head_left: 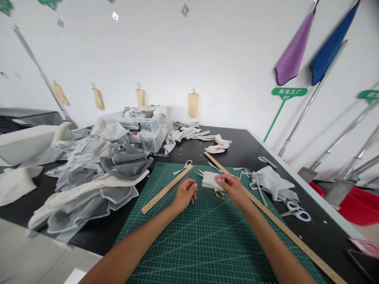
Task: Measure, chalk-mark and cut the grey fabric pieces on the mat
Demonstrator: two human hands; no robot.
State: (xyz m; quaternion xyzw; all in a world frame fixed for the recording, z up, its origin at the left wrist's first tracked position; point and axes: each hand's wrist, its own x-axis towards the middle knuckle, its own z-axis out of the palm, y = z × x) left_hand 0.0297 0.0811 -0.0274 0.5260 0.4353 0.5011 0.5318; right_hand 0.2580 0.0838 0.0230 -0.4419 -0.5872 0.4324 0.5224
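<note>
Cloth: a small grey folded piece, the cloth (211, 181), was held up over the far part of the mat (189, 244), at the left of the right hand (232, 189).
Right hand: it pinched the cloth's right edge between thumb and fingers.
Left hand: the left hand (184, 194) was apart from the cloth, its fingers loosely curled, with nothing visible in it; whether its thumb met a fingertip, I could not tell.
Step in hand: it looked like handling the folded cloth one-handed, with the left hand free beside it.
Next move: any further work on the folds would have called for the left hand to steady the cloth's free left side.
Gold scissors: the gold scissors (217, 192) lay partly hidden behind the cloth, so lifting them would have called for moving it aside.
Rulers: the short ruler (167, 189) lay left of the left hand; the long ruler (296, 236) ran from far centre to near right, passing beside the right forearm.
Right side: a cloth pile (275, 181) and white scissors (293, 210) lay on the worktop (239, 136).
Left side: a large heap (97, 177) lay near the bin (154, 130).
</note>
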